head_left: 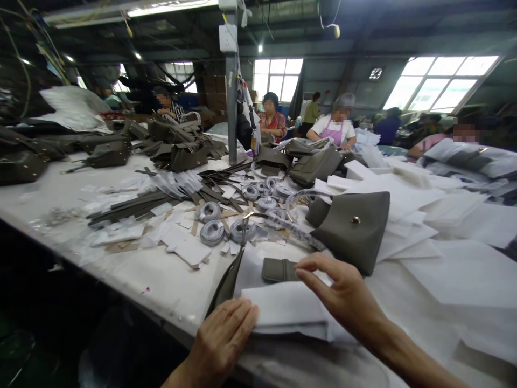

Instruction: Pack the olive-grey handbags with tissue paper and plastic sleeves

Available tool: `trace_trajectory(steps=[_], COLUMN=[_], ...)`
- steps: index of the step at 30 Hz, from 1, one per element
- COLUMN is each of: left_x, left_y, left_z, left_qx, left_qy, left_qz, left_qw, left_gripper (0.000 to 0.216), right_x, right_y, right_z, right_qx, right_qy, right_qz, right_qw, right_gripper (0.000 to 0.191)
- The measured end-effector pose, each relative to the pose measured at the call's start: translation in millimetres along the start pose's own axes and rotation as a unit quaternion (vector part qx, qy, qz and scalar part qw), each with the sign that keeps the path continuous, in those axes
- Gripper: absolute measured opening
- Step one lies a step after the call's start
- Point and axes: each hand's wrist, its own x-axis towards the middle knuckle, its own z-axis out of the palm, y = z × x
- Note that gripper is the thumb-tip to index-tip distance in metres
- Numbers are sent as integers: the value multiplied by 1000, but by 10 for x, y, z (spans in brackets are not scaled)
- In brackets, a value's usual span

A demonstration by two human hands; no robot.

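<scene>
At the front edge of the table an olive-grey handbag (225, 287) lies with white sheeting about it. A folded white sheet (285, 307) sits on top, by the near side. My left hand (228, 331) presses its fingers together over the left end of this sheet and the bag's edge; its thumb is hidden. Beyond the sheet is a short olive-grey flap tab (274, 269) with a band across it. My right hand (337, 285) pinches the tab's right end between thumb and fingertips. Another olive-grey handbag (353, 229) with a gold clasp stands tilted just behind my right hand.
Wrapped coiled straps (212, 233), long dark straps (133, 207) and paper scraps lie ahead. White sheets (460, 269) are piled on the right. More bags (177, 156) lie farther back. A grey post (232, 108) rises from the table. Several co-workers (333, 126) sit beyond.
</scene>
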Motion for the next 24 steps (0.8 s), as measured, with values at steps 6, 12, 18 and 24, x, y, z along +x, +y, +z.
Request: trace_trajectory(steps=[6,12,18,24], left_x=[-95,-44,-100,-214], left_y=[10,11,27,55], left_z=[17,6,112,300], left_qx=[43,65,51,20], left_qy=[0,-1,27,54], left_qz=[-4,-16,-32,-63], left_qw=[999,998,998,996], left_gripper=[39,39,37,42], right_x=[849,1278,1309,1297], right_y=[598,927,914,907], right_z=[441,1087,1182,845], right_qx=[-10,34,139,221], right_qy=[-141,-210,-159,-101], right_qz=[236,371,395,376], right_qw=[961,904,894,894], right_gripper=[16,28,19,13])
